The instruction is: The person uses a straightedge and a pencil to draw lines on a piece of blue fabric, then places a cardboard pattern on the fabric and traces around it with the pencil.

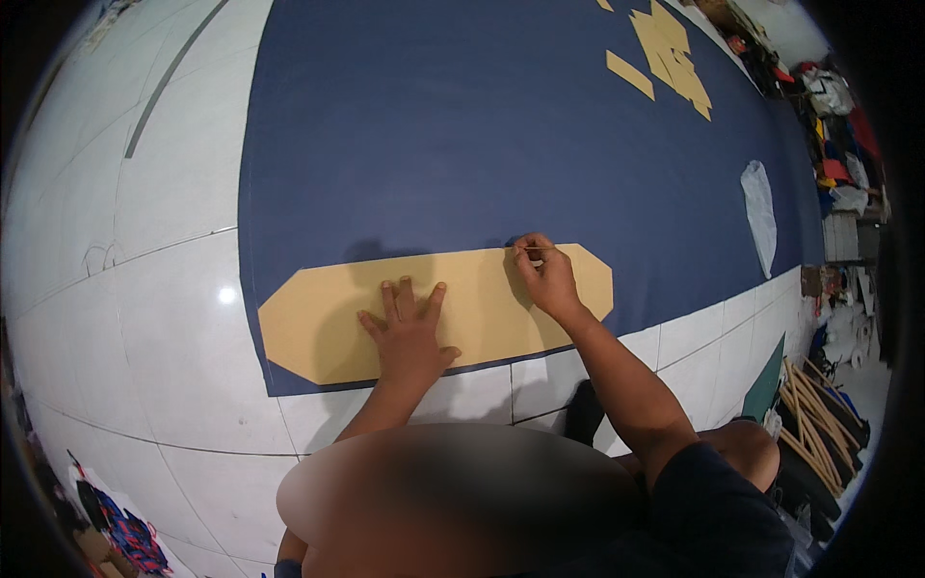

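A long tan cardboard pattern piece (482, 313) with cut-off corners lies flat on a large navy sheet of fabric (453, 135), close to its near edge. My left hand (409, 339) presses on the left half of the pattern, fingers spread. At the far edge of the pattern, right of its middle, my right hand (547, 277) is closed in a pinch on a thin pale stick (538, 249), much like a slim pencil. Its tip is hidden by my fingers, and I cannot tell whether it touches the fabric.
Several smaller tan pattern pieces (665, 53) lie piled at the fabric's far right. A clear plastic bag (759, 217) rests near its right edge. White tiles (135, 318) surround the sheet, with a grey strip (173, 82) at far left. Wooden sticks (814, 424) and clutter stand at right.
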{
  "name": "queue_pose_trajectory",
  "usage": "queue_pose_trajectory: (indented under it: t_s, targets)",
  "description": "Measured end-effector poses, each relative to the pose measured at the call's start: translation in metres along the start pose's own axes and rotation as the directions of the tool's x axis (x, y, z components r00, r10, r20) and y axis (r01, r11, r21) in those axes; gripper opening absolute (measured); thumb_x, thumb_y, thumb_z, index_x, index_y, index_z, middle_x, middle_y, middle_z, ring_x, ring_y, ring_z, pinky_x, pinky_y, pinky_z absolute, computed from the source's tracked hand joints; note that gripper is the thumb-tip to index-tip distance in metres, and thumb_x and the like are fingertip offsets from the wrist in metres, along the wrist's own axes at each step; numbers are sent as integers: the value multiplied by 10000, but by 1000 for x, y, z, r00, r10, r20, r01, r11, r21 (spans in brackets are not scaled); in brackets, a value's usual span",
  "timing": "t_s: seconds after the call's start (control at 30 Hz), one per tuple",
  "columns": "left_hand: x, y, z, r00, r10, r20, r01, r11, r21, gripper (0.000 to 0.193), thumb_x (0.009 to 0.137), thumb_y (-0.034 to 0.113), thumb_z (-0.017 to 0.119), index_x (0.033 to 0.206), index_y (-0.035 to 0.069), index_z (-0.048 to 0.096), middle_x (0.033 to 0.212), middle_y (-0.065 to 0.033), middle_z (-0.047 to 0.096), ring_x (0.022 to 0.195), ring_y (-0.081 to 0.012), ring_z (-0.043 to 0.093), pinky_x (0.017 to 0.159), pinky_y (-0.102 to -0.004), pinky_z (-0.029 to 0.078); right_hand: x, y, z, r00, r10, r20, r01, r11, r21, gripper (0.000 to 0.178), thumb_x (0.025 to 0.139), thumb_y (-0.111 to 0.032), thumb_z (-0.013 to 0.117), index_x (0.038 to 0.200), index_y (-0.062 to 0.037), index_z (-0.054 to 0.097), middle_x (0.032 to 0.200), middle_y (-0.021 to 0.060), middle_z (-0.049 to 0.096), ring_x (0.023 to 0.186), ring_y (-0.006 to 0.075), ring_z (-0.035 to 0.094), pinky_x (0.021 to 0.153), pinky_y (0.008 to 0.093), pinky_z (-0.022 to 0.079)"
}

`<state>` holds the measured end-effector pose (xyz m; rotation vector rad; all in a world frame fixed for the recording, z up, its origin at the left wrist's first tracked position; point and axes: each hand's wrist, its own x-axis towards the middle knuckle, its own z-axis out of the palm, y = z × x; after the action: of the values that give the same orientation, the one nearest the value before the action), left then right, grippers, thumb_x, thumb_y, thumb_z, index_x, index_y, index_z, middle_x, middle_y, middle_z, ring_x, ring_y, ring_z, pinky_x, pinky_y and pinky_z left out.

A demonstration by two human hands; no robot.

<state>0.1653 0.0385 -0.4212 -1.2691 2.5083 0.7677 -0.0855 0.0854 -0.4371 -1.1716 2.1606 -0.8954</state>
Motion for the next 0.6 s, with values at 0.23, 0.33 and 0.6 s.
queue_pose_trajectory:
  t_s: [0.23, 0.33, 0.6]
  targets:
    - [0, 7, -8, 999, 12, 32, -13, 1000, 25, 1044, 724, 495, 869, 1598, 295, 333, 1634, -222, 226, 1538, -494, 128, 1076, -831, 231, 1, 38, -24, 974, 137, -181, -130, 990, 51, 195, 964, -188, 631, 1037, -10, 660, 917, 138, 736, 868, 254, 737, 791, 354, 567]
    - [-2, -1, -2, 999, 39, -15, -39, 998, 41, 1041, 718, 500, 867, 1594, 285, 347, 1632, -234, 241, 1525, -503, 171, 1056, -832, 264, -7, 25, -21, 966, 161, -204, -136, 982, 132, 173, 969, -170, 632, 1037, -12, 652, 897, 102, 711, 842, 208, 708, 786, 333, 559]
    - [18, -30, -19, 967, 163, 197, -170, 985, 15, 797, 865, 424, 707, 1572, 203, 411, 1621, -225, 277, 1488, -503, 244, 1091, -717, 362, -103, -50, 35, 912, -238, 335, 197, 969, 152, 184, 906, -138, 698, 1055, -29, 692, 1037, 156, 711, 897, 306, 726, 812, 394, 578]
